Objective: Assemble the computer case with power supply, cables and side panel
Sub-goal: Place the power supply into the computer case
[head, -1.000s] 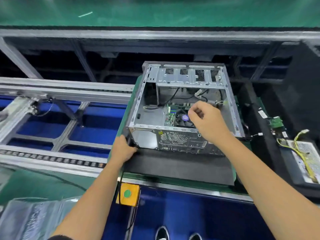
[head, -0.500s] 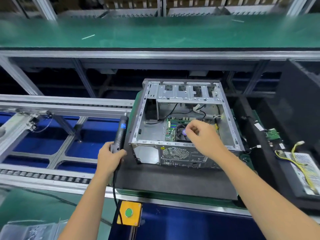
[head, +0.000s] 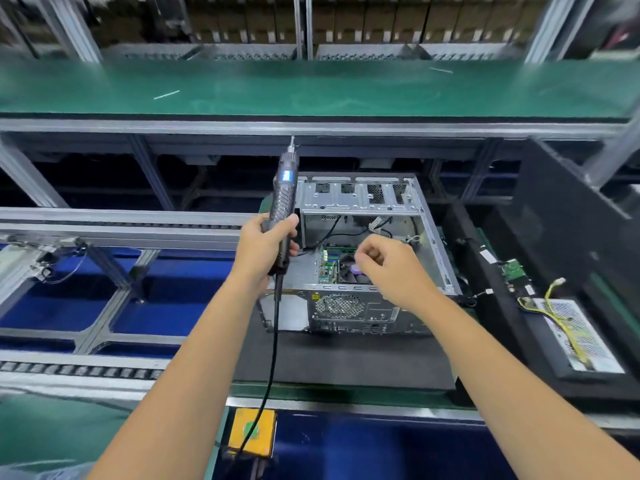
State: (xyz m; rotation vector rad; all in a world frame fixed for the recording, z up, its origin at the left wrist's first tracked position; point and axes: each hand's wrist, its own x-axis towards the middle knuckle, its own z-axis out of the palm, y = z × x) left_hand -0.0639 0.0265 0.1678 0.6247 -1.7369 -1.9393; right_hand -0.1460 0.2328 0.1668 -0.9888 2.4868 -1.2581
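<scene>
On the dark mat of the green-edged counter (head: 311, 391), straight ahead of both hands, the open silver sheet-metal computer case (head: 360, 199) lies with its uncovered side up. The left hand (head: 263, 247) grips a black corded electric screwdriver (head: 284, 199) whose long axis stands nearly upright, bit up, beside the case's left wall. The right hand (head: 388, 268), fingers curled as if pinching something too small to tell, hovers over the green motherboard (head: 329, 263) and is the nearer one, so I judge the driver must tip over and swing right.

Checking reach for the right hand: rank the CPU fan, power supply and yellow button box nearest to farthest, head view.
1. CPU fan, inside the case, just left of the right hand.
2. Power supply, far right, on its black tray.
3. Yellow button box, low, below the conveyor edge.
</scene>
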